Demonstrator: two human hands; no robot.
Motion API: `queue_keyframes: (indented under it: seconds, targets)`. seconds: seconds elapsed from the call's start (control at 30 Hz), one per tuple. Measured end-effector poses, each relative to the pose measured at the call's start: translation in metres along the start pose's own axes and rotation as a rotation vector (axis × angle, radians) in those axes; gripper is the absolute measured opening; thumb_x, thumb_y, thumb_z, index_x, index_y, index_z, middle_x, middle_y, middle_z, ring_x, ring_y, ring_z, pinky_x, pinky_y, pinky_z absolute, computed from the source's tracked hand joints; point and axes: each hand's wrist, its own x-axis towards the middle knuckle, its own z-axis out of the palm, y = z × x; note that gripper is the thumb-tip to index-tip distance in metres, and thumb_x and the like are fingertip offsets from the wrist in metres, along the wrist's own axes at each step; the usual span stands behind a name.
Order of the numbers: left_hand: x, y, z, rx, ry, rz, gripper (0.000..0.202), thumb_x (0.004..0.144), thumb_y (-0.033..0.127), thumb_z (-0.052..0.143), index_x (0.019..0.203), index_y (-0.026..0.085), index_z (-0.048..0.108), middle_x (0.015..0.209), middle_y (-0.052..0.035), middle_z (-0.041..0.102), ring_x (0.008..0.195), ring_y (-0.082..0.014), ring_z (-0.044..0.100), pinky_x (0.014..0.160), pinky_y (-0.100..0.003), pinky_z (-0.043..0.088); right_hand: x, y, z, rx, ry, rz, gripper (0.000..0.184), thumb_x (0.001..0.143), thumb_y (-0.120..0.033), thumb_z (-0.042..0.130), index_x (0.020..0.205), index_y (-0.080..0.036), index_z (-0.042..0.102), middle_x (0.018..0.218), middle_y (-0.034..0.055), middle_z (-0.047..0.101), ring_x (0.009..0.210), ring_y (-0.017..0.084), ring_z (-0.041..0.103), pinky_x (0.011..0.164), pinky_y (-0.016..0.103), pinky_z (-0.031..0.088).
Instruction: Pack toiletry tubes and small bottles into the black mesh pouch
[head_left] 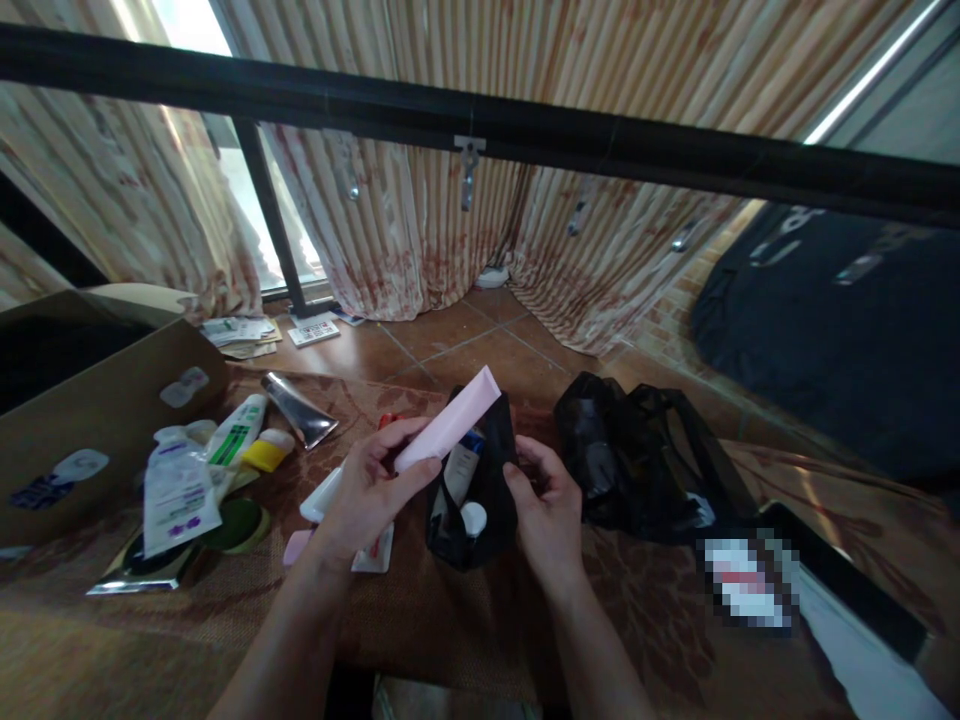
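Observation:
My left hand point(382, 480) grips a pink squeeze tube point(454, 420), slanting up to the right over the left side of a black pouch point(499, 510). With thumb and fingers, my right hand point(547, 495) pinches the pouch's right edge. Inside the pouch's opening a white tube with a blue end point(461, 468) and a round white cap point(474, 519) show; the rest of its contents is hidden. Partly behind my left wrist lie a white tube point(321, 495), a pink cap-like piece point(298, 546) and a small white packet point(375, 552).
Left stand a cardboard box point(97, 430), a silver tube point(300, 408), a green-and-white tube point(238, 430), a white packet point(178, 490) and a dark green round item point(236, 524). A black mesh bag point(637, 460) sits to the right. A dark rail point(420, 115) crosses ahead.

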Motion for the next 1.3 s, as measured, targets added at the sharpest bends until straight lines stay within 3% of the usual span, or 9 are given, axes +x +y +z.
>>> queue_keyframes:
  seconds: [0.2, 0.4, 0.5, 0.6, 0.7, 0.83, 1.1, 1.2, 1.3]
  targets:
    - [0.000, -0.004, -0.007, 0.093, 0.118, 0.128, 0.035, 0.063, 0.023, 0.085, 0.098, 0.020, 0.078, 0.103, -0.0055, 0.075, 0.092, -0.0211, 0.066, 0.080, -0.026, 0.050, 0.000, 0.000, 0.000, 0.012, -0.001, 0.006, 0.031, 0.082, -0.030, 0.061, 0.111, -0.019, 0.068, 0.106, 0.0078, 0.074, 0.094, 0.022, 0.068, 0.084, 0.037, 0.054]
    - [-0.001, 0.003, -0.012, 0.044, 0.157, 0.055, 0.030, 0.063, 0.027, 0.085, 0.090, 0.019, 0.075, 0.083, -0.0028, 0.073, 0.065, -0.0141, 0.061, 0.059, -0.021, 0.047, 0.000, 0.000, 0.002, -0.022, 0.017, -0.003, 0.039, 0.083, -0.032, 0.063, 0.119, -0.019, 0.065, 0.116, 0.0102, 0.071, 0.101, 0.023, 0.067, 0.089, 0.040, 0.053]
    - [0.000, 0.002, -0.013, -0.125, 0.112, 0.030, 0.030, 0.062, 0.027, 0.086, 0.088, 0.018, 0.073, 0.083, -0.0037, 0.073, 0.071, -0.0168, 0.064, 0.063, -0.023, 0.049, -0.002, -0.005, 0.000, -0.088, 0.004, -0.104, 0.054, 0.080, -0.035, 0.069, 0.131, -0.021, 0.057, 0.126, 0.0113, 0.064, 0.105, 0.023, 0.064, 0.091, 0.042, 0.053]
    - [0.003, -0.004, -0.009, -0.287, 0.091, 0.001, 0.028, 0.064, 0.028, 0.085, 0.086, 0.018, 0.072, 0.082, -0.0036, 0.073, 0.072, -0.0171, 0.064, 0.066, -0.025, 0.050, -0.006, -0.012, -0.004, -0.164, -0.103, -0.295, 0.052, 0.082, -0.036, 0.069, 0.131, -0.025, 0.057, 0.131, 0.0101, 0.059, 0.116, 0.025, 0.058, 0.100, 0.045, 0.048]
    - [0.005, -0.007, -0.002, -0.374, 0.057, -0.017, 0.030, 0.068, 0.034, 0.083, 0.091, 0.018, 0.072, 0.084, -0.0046, 0.073, 0.076, -0.0175, 0.065, 0.069, -0.025, 0.049, -0.009, -0.015, -0.007, -0.264, -0.169, -0.385, 0.039, 0.084, -0.039, 0.068, 0.120, -0.026, 0.065, 0.120, 0.0088, 0.064, 0.113, 0.026, 0.058, 0.097, 0.044, 0.048]
    - [0.006, -0.007, 0.010, -0.354, -0.001, -0.065, 0.035, 0.070, 0.037, 0.082, 0.097, 0.017, 0.072, 0.083, -0.0041, 0.071, 0.073, -0.0155, 0.063, 0.068, -0.024, 0.049, -0.011, -0.011, -0.007, -0.304, -0.162, -0.318, 0.030, 0.084, -0.042, 0.069, 0.109, -0.026, 0.072, 0.096, 0.0062, 0.067, 0.092, 0.022, 0.061, 0.077, 0.036, 0.053]
    - [0.002, -0.022, 0.011, -0.045, -0.046, -0.085, 0.059, 0.058, 0.016, 0.084, 0.114, 0.020, 0.069, 0.104, -0.0085, 0.072, 0.090, -0.0239, 0.066, 0.079, -0.033, 0.051, -0.012, -0.015, -0.009, -0.363, 0.060, -0.364, 0.019, 0.085, -0.036, 0.069, 0.099, -0.024, 0.075, 0.090, 0.0050, 0.068, 0.082, 0.020, 0.062, 0.071, 0.032, 0.050]
    - [0.001, -0.026, 0.009, -0.068, -0.039, -0.118, 0.051, 0.060, 0.013, 0.078, 0.110, 0.021, 0.072, 0.093, -0.0065, 0.073, 0.079, -0.0234, 0.066, 0.071, -0.031, 0.051, -0.010, -0.017, -0.011, -0.452, 0.144, -0.420, 0.017, 0.085, -0.034, 0.068, 0.094, -0.022, 0.075, 0.085, 0.0058, 0.070, 0.080, 0.021, 0.062, 0.072, 0.033, 0.049]
    - [0.001, -0.028, 0.010, -0.076, -0.038, -0.114, 0.046, 0.061, 0.012, 0.074, 0.106, 0.022, 0.074, 0.077, -0.0027, 0.071, 0.070, -0.0226, 0.065, 0.064, -0.030, 0.051, -0.009, -0.016, -0.012, -0.540, 0.094, -0.456, 0.012, 0.084, -0.031, 0.067, 0.084, -0.023, 0.075, 0.073, 0.0036, 0.069, 0.071, 0.020, 0.059, 0.070, 0.033, 0.047]
